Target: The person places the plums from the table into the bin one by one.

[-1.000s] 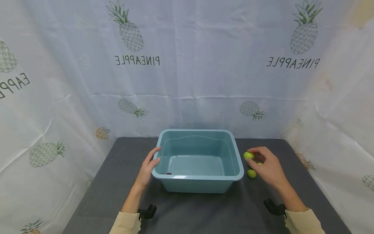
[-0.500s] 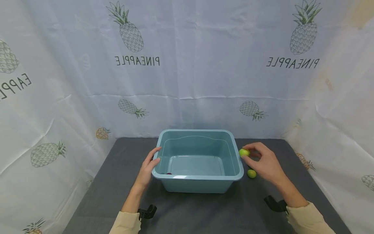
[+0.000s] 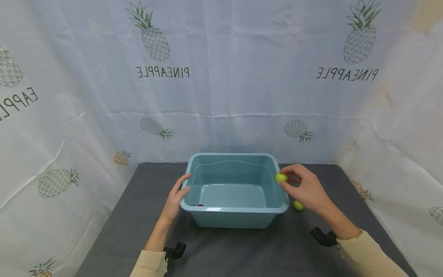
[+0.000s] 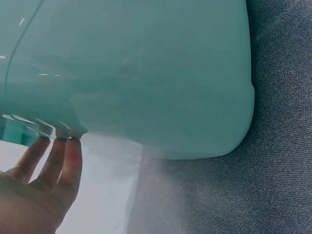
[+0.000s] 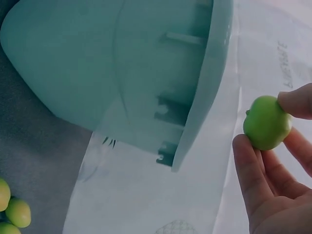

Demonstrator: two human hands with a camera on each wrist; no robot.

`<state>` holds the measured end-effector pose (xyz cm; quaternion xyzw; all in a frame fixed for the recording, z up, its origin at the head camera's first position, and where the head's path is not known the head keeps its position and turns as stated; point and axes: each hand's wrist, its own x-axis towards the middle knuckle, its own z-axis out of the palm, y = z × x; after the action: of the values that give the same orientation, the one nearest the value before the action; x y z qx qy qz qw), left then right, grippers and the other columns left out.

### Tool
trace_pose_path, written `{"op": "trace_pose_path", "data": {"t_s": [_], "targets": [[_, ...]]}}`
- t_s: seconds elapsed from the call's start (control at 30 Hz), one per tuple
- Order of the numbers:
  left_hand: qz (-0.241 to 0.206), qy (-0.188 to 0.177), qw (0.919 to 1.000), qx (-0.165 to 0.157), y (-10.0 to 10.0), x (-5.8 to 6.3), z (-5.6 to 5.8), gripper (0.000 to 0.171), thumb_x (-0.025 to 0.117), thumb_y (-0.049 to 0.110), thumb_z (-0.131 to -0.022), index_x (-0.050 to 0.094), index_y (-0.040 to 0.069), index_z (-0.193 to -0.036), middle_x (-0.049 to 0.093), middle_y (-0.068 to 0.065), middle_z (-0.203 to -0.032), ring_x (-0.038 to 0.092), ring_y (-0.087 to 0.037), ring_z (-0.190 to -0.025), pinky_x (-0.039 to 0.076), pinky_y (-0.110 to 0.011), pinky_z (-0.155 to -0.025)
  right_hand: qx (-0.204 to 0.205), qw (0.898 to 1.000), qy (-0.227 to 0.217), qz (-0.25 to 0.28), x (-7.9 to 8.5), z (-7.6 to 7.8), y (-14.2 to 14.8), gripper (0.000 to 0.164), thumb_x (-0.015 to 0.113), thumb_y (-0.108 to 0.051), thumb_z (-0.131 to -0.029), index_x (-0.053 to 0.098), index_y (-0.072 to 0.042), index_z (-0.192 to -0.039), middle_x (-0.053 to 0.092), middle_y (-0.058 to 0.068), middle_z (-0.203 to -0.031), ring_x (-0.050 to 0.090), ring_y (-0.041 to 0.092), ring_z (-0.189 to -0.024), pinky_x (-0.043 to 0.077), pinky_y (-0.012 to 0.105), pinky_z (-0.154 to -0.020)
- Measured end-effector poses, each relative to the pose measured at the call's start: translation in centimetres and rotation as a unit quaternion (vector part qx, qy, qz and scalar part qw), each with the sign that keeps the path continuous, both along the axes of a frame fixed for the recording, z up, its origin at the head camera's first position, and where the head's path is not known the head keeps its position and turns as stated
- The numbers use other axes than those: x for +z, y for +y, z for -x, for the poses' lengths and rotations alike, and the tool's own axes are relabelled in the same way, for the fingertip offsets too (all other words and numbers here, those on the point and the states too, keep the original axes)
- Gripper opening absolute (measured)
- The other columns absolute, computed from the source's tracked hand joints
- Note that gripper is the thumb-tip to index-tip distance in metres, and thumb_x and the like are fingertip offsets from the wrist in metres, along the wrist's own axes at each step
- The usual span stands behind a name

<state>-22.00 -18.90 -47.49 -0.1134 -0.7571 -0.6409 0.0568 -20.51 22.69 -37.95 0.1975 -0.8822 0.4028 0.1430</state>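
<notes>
A light blue plastic basin stands upright on the dark table. My left hand grips its left rim; in the left wrist view the fingertips press under the rim's edge. My right hand pinches a small green lime between thumb and fingertips, at the basin's right rim. In the right wrist view the held lime shows a short stem nub and sits clear of the basin wall. Another lime lies on the table right of the basin. A small dark red thing shows inside, mostly hidden by the front rim.
Several loose limes lie together at the lower left of the right wrist view. A dark grey cloth covers the table. White pineapple-print curtains hang behind and along both sides.
My right hand has lifted the lime and carried it leftward, from beside the basin to its right rim. The left hand and basin have stayed put.
</notes>
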Motion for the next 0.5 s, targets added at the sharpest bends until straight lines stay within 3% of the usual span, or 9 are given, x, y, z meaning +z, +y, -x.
{"op": "trace_pose_path", "data": {"t_s": [0.17, 0.27, 0.37, 0.5], "targets": [[-0.004, -0.003, 1.0000, -0.001, 0.0, 0.0, 0.1, 0.046, 0.043, 0.023, -0.107, 0.042, 0.016, -0.153, 0.025, -0.013, -0.164, 0.027, -0.037, -0.148, 0.026, -0.066, -0.109, 0.001, 1.000, -0.018, 0.001, 0.8, 0.1, -0.7, 0.027, 0.074, -0.011, -0.093, 0.066, -0.006, -0.119, 0.064, 0.007, -0.114, 0.067, 0.023, -0.099, 0.051, 0.020, -0.087], [-0.007, -0.007, 0.9999, -0.001, 0.0, 0.0, 0.1, 0.046, 0.044, 0.023, -0.107, 0.042, 0.017, -0.152, 0.026, -0.012, -0.164, 0.028, -0.037, -0.147, 0.026, -0.065, -0.108, 0.000, 1.000, -0.026, 0.008, 1.2, 0.3, -1.1, 0.029, 0.074, -0.012, -0.093, 0.066, -0.006, -0.121, 0.064, 0.008, -0.115, 0.068, 0.025, -0.100, 0.055, 0.031, -0.087], [-0.008, -0.009, 0.9999, -0.002, -0.1, 0.0, 0.1, 0.046, 0.044, 0.023, -0.107, 0.042, 0.018, -0.152, 0.026, -0.012, -0.164, 0.029, -0.037, -0.147, 0.026, -0.065, -0.109, 0.002, 0.999, -0.035, 0.016, 1.6, 0.5, -1.4, 0.030, 0.075, -0.013, -0.093, 0.065, -0.006, -0.121, 0.064, 0.008, -0.116, 0.068, 0.026, -0.101, 0.056, 0.034, -0.084], [-0.005, -0.009, 0.9999, -0.003, -0.1, -0.1, 0.1, 0.046, 0.044, 0.024, -0.107, 0.042, 0.018, -0.153, 0.026, -0.012, -0.164, 0.027, -0.037, -0.148, 0.025, -0.066, -0.110, 0.014, 0.998, -0.052, 0.032, 2.2, 0.8, -1.9, 0.030, 0.074, -0.014, -0.094, 0.065, -0.005, -0.122, 0.063, 0.011, -0.117, 0.068, 0.027, -0.102, 0.054, 0.027, -0.082]]}}
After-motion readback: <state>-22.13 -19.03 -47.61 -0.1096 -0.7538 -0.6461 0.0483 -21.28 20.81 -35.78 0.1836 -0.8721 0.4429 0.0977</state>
